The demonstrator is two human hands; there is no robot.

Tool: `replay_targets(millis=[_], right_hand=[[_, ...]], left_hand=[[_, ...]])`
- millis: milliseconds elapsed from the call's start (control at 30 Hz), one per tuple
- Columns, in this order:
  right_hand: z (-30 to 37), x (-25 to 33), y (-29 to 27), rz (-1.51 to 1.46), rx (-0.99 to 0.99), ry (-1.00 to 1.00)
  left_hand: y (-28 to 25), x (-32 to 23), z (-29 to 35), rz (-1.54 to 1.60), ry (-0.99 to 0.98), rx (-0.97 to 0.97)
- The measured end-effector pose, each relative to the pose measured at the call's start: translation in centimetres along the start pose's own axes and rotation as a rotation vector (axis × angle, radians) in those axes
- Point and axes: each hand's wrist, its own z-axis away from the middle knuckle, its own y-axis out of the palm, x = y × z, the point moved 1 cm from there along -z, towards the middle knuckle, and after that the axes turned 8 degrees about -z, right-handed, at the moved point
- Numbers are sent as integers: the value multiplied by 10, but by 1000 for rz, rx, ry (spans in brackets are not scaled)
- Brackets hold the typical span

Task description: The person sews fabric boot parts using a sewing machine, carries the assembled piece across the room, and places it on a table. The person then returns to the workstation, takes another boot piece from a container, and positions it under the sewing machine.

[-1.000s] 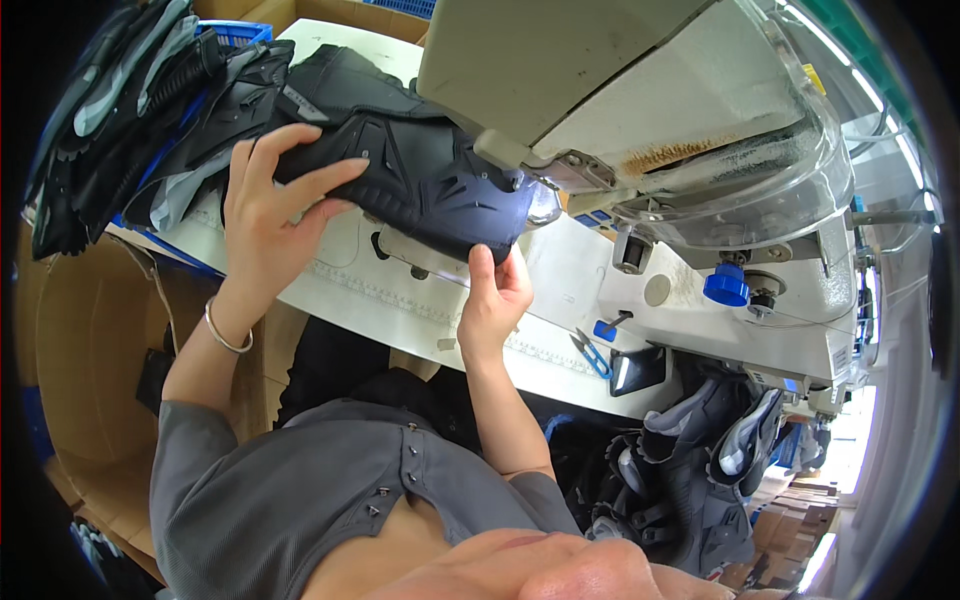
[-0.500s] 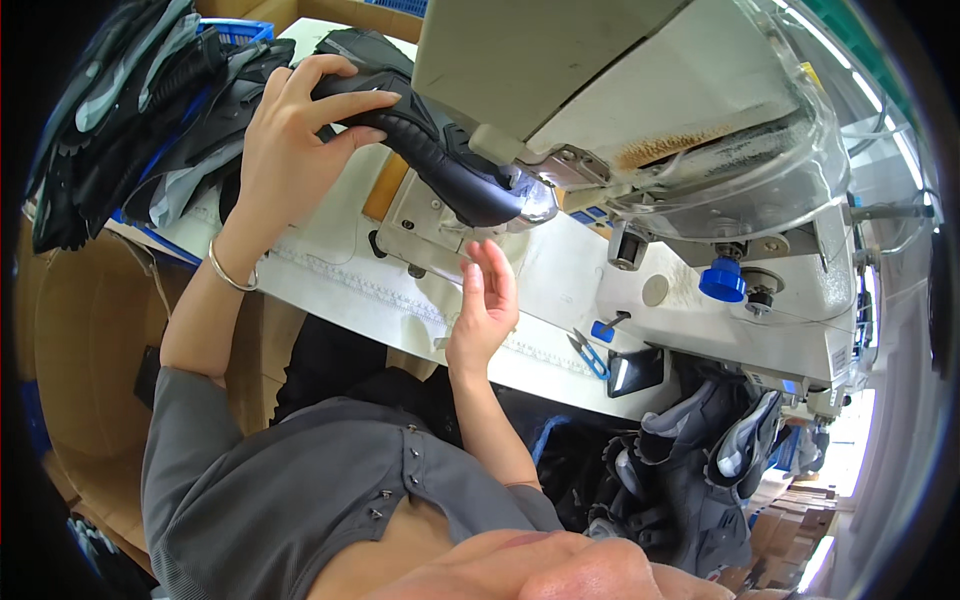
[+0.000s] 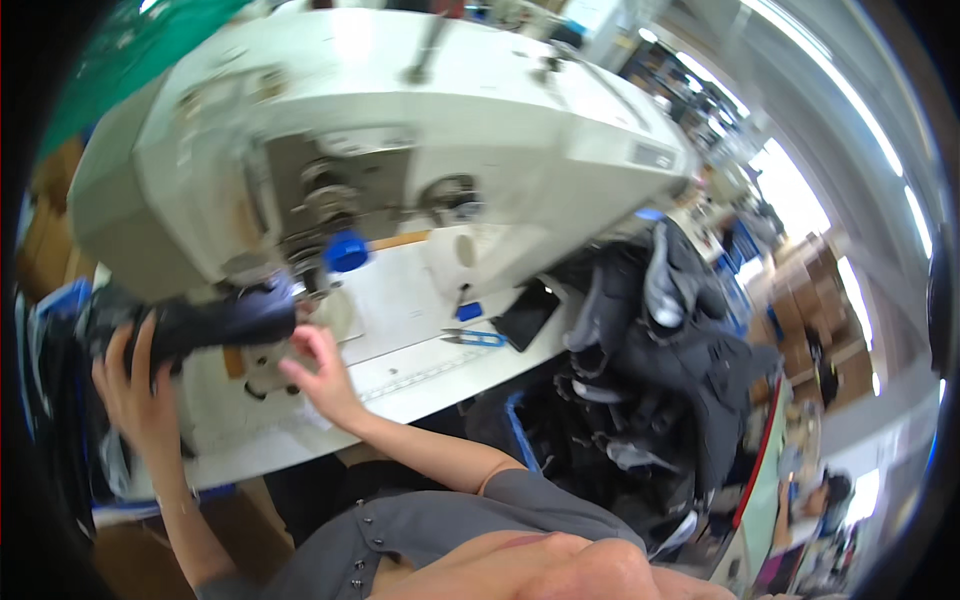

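A black shoe upper (image 3: 225,322) lies along the bed of a white sewing machine (image 3: 530,170), its rounded shiny end under the machine's head. My left hand (image 3: 140,400) grips the far-left part of the upper, fingers over it and blurred. Close to its rounded end is my right hand (image 3: 328,380), fingers apart and holding nothing; whether a fingertip touches the upper is unclear. A blue knob (image 3: 346,251) sits on the machine just above. The needle itself is not visible.
Blue-handled thread snips (image 3: 474,338) and a dark phone-like slab (image 3: 527,314) lie on the white table (image 3: 400,400) to the right. Dark shoe uppers (image 3: 660,370) are heaped beyond its right edge. More dark pieces crowd the left edge. Another person (image 3: 810,510) sits at far right.
The whole view has swung rightward, bringing more of the machine and room into sight. My left hand stays on the upper; my right hand remains open near its rounded end.
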Motion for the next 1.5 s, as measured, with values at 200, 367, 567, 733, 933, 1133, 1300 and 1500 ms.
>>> replay_targets(millis=[200,367,567,733,933,1133,1300,1500], right_hand=[[22,28,-6,-258,248,-83],[12,73,-1,-10,616,-393],[18,182,6,398,950,-148],[9,134,10,285,1164,-97],[-2,118,-6,303,817,151],[-46,78,4,73,523,195],[-42,55,-2,-249,237,214],[-35,54,4,-381,36,193]], left_hand=[[-75,6,65,-246,152,-24],[-118,53,70,16,123,26],[-165,53,38,82,67,178],[-67,3,-13,1249,218,896],[52,-5,3,1442,-39,1174],[123,-14,-49,1510,-202,1058],[43,54,-89,890,37,995],[-88,-18,-13,120,448,549]])
